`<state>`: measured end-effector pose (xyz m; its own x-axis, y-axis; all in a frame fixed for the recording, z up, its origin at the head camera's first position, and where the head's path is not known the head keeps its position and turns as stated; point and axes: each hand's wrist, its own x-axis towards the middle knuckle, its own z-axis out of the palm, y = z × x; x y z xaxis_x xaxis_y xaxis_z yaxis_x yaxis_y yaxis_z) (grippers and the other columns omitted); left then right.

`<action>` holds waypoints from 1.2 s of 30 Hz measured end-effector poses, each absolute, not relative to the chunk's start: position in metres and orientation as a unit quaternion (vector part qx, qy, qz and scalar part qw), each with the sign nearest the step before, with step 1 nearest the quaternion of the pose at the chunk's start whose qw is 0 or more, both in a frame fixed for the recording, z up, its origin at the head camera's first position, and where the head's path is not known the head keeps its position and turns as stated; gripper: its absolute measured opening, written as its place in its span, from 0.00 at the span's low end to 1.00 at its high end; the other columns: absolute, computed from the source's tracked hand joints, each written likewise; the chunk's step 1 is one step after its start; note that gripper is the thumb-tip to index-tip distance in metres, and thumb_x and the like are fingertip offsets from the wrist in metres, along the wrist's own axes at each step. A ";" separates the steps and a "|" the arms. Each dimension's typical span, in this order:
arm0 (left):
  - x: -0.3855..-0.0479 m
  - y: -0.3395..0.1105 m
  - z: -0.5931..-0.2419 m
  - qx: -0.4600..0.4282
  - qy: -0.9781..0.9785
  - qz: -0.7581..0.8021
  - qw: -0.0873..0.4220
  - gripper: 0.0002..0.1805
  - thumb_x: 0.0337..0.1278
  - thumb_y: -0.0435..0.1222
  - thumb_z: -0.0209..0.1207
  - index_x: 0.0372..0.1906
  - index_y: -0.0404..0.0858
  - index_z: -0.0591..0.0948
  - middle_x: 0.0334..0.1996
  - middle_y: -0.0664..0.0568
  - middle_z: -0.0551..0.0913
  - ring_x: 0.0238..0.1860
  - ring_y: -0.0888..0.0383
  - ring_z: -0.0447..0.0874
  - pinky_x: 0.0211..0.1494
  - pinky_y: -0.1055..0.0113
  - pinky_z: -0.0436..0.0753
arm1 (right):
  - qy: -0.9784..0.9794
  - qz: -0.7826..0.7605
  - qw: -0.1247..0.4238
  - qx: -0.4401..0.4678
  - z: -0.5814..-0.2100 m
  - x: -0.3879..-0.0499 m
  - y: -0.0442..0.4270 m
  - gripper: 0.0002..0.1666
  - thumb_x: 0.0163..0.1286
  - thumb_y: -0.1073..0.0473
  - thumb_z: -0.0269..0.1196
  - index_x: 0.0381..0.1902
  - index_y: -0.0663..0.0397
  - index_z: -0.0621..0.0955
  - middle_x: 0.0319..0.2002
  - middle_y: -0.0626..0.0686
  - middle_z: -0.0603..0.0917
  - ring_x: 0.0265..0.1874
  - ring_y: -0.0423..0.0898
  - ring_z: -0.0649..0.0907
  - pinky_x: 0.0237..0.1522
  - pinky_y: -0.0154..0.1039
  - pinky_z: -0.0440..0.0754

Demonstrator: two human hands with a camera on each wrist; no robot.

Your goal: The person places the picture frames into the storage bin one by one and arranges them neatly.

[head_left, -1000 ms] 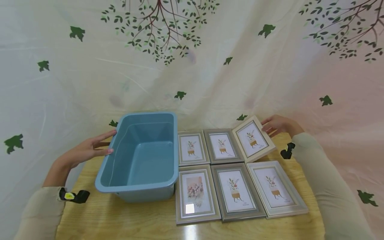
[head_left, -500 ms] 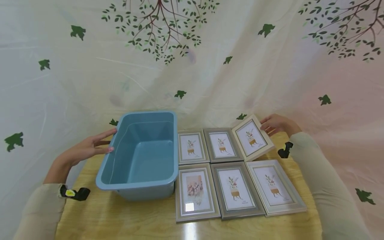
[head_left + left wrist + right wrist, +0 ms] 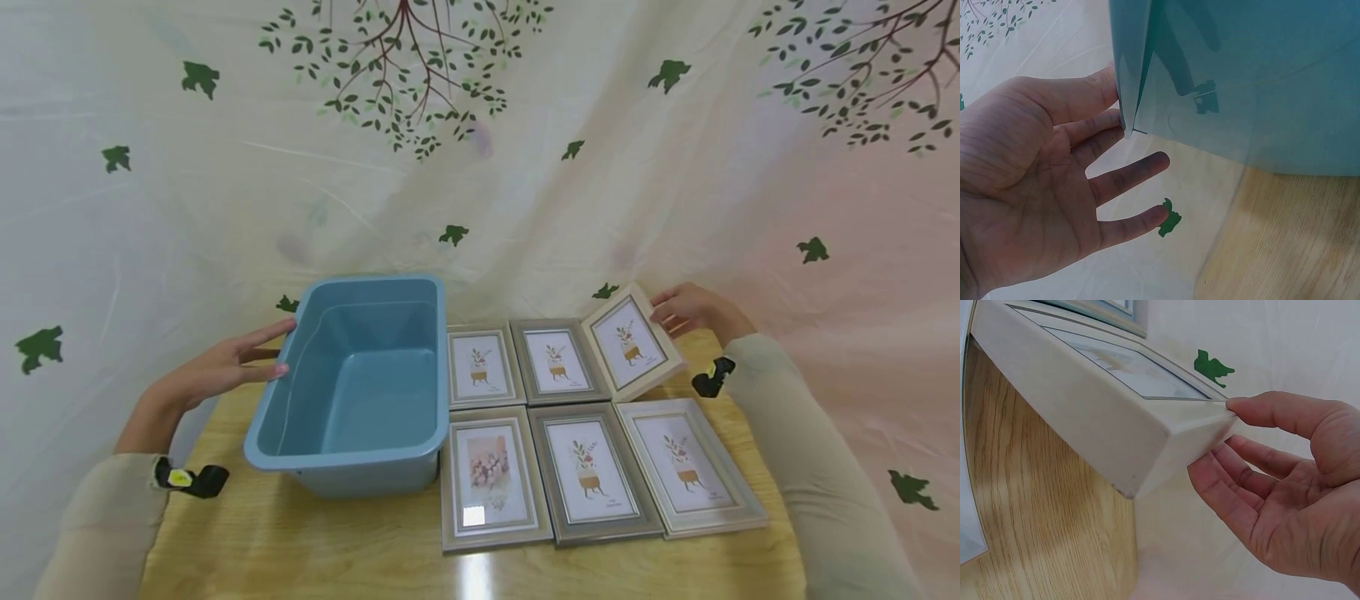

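A blue plastic basin (image 3: 378, 400) stands on the left part of the table. My left hand (image 3: 217, 371) pinches its left rim between thumb and fingertips; the left wrist view shows the last two fingers of that hand (image 3: 1041, 169) sticking out free below the rim. At the back right, my right hand (image 3: 696, 308) pinches the right edge of a cream picture frame (image 3: 671, 354). That frame is tilted, its right side raised off the wood. In the right wrist view the thumb lies on the frame's face edge (image 3: 1116, 434) and the fingers are beneath it.
Several other picture frames lie flat in two rows right of the basin, among them one with a pink flower picture (image 3: 489, 467) and a white one (image 3: 686, 467). The wooden table (image 3: 337, 550) meets a leaf-printed curtain (image 3: 525, 192) behind.
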<state>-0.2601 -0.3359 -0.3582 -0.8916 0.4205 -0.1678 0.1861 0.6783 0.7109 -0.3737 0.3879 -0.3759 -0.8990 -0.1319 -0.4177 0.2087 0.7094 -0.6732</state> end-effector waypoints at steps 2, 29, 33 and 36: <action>-0.260 -0.336 -0.358 0.169 0.901 0.366 0.162 0.47 0.73 0.43 0.59 0.84 0.45 0.44 0.82 0.33 0.44 0.73 0.20 0.56 0.62 0.21 0.67 | 0.899 -0.378 0.218 0.023 -0.376 -0.372 0.388 0.34 0.74 0.61 0.60 0.70 0.73 0.65 0.53 0.65 0.84 0.45 0.50 0.86 0.52 0.52 0.87; -0.259 -0.335 -0.359 0.168 0.894 0.380 0.165 0.46 0.73 0.43 0.58 0.84 0.46 0.43 0.82 0.34 0.43 0.74 0.20 0.56 0.63 0.20 0.65 | 0.899 -0.435 0.056 0.015 -0.369 -0.321 0.401 0.41 0.77 0.55 0.60 0.80 0.60 0.58 0.67 0.73 0.70 0.40 0.34 0.83 0.49 0.42 0.88; -0.258 -0.336 -0.359 0.170 0.895 0.379 0.162 0.46 0.73 0.43 0.58 0.84 0.46 0.43 0.82 0.34 0.43 0.74 0.20 0.56 0.62 0.20 0.65 | 0.884 -0.466 0.040 0.004 -0.368 -0.318 0.402 0.42 0.76 0.54 0.62 0.80 0.59 0.58 0.64 0.68 0.73 0.38 0.29 0.83 0.46 0.36 0.88; -0.258 -0.336 -0.359 0.171 0.894 0.381 0.162 0.46 0.73 0.43 0.58 0.84 0.46 0.43 0.82 0.34 0.43 0.74 0.20 0.55 0.63 0.20 0.64 | 0.870 -0.492 0.032 -0.011 -0.368 -0.315 0.402 0.43 0.76 0.56 0.63 0.80 0.60 0.58 0.55 0.53 0.80 0.38 0.29 0.84 0.44 0.33 0.88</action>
<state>-0.2576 -0.3359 -0.3588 -0.8885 0.4301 -0.1598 0.1830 0.6515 0.7363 -0.3155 0.4018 -0.3675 -0.9977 -0.0506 -0.0458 0.0132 0.5155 -0.8568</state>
